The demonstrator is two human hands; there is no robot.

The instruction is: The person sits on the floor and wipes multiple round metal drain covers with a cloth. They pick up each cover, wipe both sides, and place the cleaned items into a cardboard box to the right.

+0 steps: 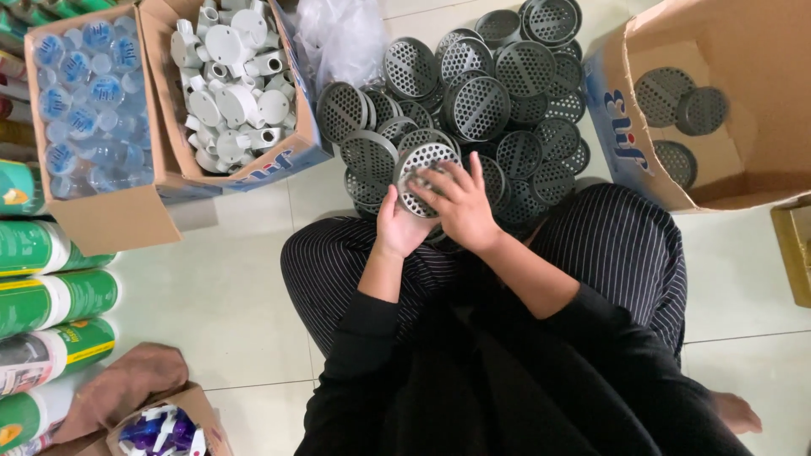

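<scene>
Seated person, seen from above, working over a tiled floor (228,295). Both hands are closing on one grey perforated round strainer (420,171), which is sitting just above the lap at the near edge of the pile: the left hand (399,228) is cupping it from below with its fingers curled under the rim, and the right hand (460,204) is lying across its face, fingers spread and bent over the top. Behind it a heap of matching grey strainers (481,101) is lying on the floor — roughly thirty, overlapping too much for an exact count. Three more strainers (680,114) are resting inside the open cardboard box at right (743,51). At upper left two further open boxes are standing side by side: one is holding white round plastic fittings (232,84) — too jumbled to count — and the other is holding clear bottles with blue caps (84,101), about twenty showing. A crumpled clear plastic bag (342,34) is lying between the fittings box and the heap. Along the left edge, five green-and-white cans (51,295) are lying on their sides.
</scene>
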